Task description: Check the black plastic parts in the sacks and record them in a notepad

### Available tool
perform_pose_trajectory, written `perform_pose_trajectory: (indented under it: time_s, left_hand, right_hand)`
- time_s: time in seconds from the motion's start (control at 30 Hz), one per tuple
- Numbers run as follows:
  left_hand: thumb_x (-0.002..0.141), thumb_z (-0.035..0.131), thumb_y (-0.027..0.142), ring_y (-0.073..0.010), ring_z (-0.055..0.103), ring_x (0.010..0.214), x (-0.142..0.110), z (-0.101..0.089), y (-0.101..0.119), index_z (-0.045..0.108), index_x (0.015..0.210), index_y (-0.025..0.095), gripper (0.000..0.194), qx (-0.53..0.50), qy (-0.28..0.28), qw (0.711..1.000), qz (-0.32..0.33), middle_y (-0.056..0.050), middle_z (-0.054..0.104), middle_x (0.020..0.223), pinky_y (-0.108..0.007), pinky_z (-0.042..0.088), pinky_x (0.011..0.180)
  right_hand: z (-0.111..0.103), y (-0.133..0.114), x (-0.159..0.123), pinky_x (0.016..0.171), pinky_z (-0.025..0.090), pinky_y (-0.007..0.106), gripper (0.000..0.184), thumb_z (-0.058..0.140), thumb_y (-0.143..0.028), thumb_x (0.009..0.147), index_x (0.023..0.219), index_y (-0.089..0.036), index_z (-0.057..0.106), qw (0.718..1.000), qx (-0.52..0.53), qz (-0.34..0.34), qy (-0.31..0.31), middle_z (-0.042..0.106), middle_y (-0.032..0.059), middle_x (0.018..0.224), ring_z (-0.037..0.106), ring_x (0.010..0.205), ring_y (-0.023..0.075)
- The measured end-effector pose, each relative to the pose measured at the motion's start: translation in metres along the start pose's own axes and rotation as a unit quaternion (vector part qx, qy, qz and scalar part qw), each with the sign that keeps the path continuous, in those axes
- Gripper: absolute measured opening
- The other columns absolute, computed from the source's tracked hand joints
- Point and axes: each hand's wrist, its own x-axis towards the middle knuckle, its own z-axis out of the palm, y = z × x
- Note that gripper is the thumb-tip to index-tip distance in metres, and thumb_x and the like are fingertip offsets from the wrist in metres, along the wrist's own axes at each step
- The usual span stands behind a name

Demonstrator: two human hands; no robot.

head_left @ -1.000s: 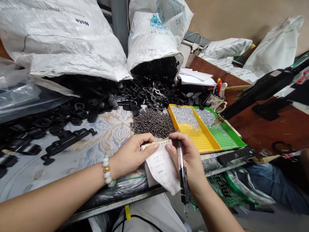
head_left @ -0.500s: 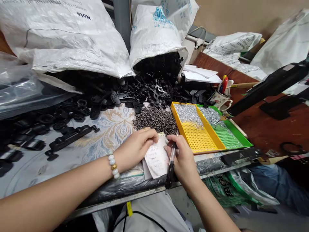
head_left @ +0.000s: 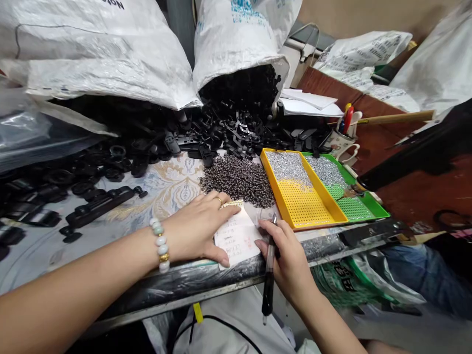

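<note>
A small notepad (head_left: 240,242) with handwriting on its top page lies at the front edge of the table. My left hand (head_left: 201,223), with a bead bracelet at the wrist and a ring, rests over the pad's left side, fingers stretched out and thumb apart. At the pad's right side, my right hand (head_left: 285,253) is closed around a black and clear pen (head_left: 269,290). The pen's tip points up and away, its dark end hanging down past the table edge. Just behind the pad is a heap of tiny dark screw-like pieces (head_left: 238,179).
To the right stand a yellow tray (head_left: 341,216) and a green tray (head_left: 379,212) with small silvery pieces. Black plastic parts (head_left: 236,132) spill from white sacks (head_left: 239,54) at the back. A mug (head_left: 339,142) holds pens. A dark tool (head_left: 416,152) hangs at the right.
My left hand has gone from bent fingers at the pad's top to lying spread over its left side. My right hand, still holding the pen, has shifted slightly right and down.
</note>
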Motion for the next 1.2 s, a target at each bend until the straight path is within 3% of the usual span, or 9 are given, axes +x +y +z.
perform_pose_trajectory:
  time_s: [0.23, 0.4, 0.53, 0.63, 0.8, 0.9, 1.03, 1.2]
  left_hand:
    - [0.055, 0.07, 0.059, -0.031, 0.038, 0.11, 0.002, 0.0, 0.002, 0.044, 0.125, 0.016, 0.087, 0.027, 0.027, 0.999, -0.019, -0.016, 0.042, 0.121, -0.044, 0.035, 0.093]
    - [0.054, 0.07, 0.059, -0.0317, 0.037, 0.112, 0.002, 0.001, -0.004, 0.042, 0.127, 0.016, 0.089, 0.017, 0.033, 0.999, -0.009, -0.016, 0.042, 0.122, -0.044, 0.035, 0.094]
    - [0.053, 0.07, 0.06, -0.0316, 0.035, 0.115, 0.004, 0.004, -0.01, 0.04, 0.128, 0.018, 0.092, -0.002, 0.033, 0.999, 0.003, -0.015, 0.041, 0.124, -0.045, 0.034, 0.095]
    - [0.055, 0.068, 0.061, -0.0321, 0.034, 0.116, 0.005, 0.005, -0.012, 0.039, 0.129, 0.02, 0.09, -0.013, 0.037, 0.999, 0.011, -0.015, 0.041, 0.125, -0.046, 0.034, 0.095]
    - [0.057, 0.068, 0.058, -0.0321, 0.035, 0.114, 0.004, 0.004, -0.011, 0.04, 0.128, 0.021, 0.085, -0.02, 0.038, 0.999, 0.011, -0.015, 0.042, 0.124, -0.047, 0.035, 0.093]
    - [0.057, 0.07, 0.057, -0.032, 0.033, 0.118, 0.003, 0.003, -0.01, 0.038, 0.13, 0.019, 0.088, -0.016, 0.026, 1.0, 0.008, -0.016, 0.042, 0.124, -0.046, 0.034, 0.096]
    - [0.057, 0.069, 0.058, -0.0329, 0.03, 0.122, 0.004, 0.004, -0.009, 0.039, 0.129, 0.02, 0.087, -0.013, 0.02, 1.0, 0.003, -0.018, 0.038, 0.128, -0.047, 0.033, 0.098]
    - [0.063, 0.068, 0.051, -0.0345, 0.016, 0.131, 0.004, 0.005, -0.009, 0.052, 0.116, 0.027, 0.06, -0.012, 0.03, 0.998, 0.047, -0.012, 0.019, 0.143, -0.051, 0.024, 0.104]
  right_hand:
    - [-0.007, -0.001, 0.001, 0.079, 0.047, 0.026, 0.046, 0.044, -0.016, 0.087, 0.13, -0.027, 0.037, 0.992, 0.105, 0.044, 0.058, 0.057, 0.003, 0.095, 0.056, 0.085, 0.0124]
    - [-0.011, -0.01, 0.012, 0.079, 0.046, 0.026, 0.029, 0.044, -0.03, 0.088, 0.116, -0.028, 0.053, 0.971, 0.195, 0.121, 0.062, 0.06, 0.0015, 0.092, 0.057, 0.085, 0.0125]
    - [-0.005, -0.016, 0.028, 0.068, 0.049, 0.025, 0.019, 0.051, -0.034, 0.084, 0.101, -0.024, 0.051, 0.926, 0.293, 0.226, 0.072, 0.06, 0.0001, 0.081, 0.059, 0.073, 0.0119]
    - [0.0, -0.02, 0.039, 0.07, 0.049, 0.026, 0.018, 0.057, -0.033, 0.079, 0.091, -0.021, 0.052, 0.914, 0.322, 0.234, 0.079, 0.059, 0.0017, 0.083, 0.058, 0.077, 0.0133]
    - [0.008, -0.019, 0.039, 0.08, 0.05, 0.032, 0.021, 0.057, -0.03, 0.079, 0.097, -0.02, 0.055, 0.897, 0.377, 0.228, 0.044, 0.06, 0.0048, 0.096, 0.06, 0.088, 0.0163]
    - [0.01, -0.018, 0.034, 0.077, 0.049, 0.031, 0.019, 0.056, -0.029, 0.079, 0.095, -0.02, 0.055, 0.908, 0.352, 0.224, 0.019, 0.062, 0.004, 0.091, 0.06, 0.083, 0.0159]
    - [0.007, -0.02, 0.031, 0.062, 0.046, 0.025, 0.01, 0.049, -0.028, 0.082, 0.083, -0.018, 0.053, 0.938, 0.292, 0.184, 0.002, 0.058, 0.0003, 0.072, 0.056, 0.066, 0.0126]
    - [0.003, -0.024, 0.032, 0.051, 0.036, 0.02, 0.019, 0.044, -0.022, 0.081, 0.063, -0.017, 0.047, 0.966, 0.225, 0.127, 0.011, 0.046, -0.0029, 0.056, 0.046, 0.054, 0.0093]
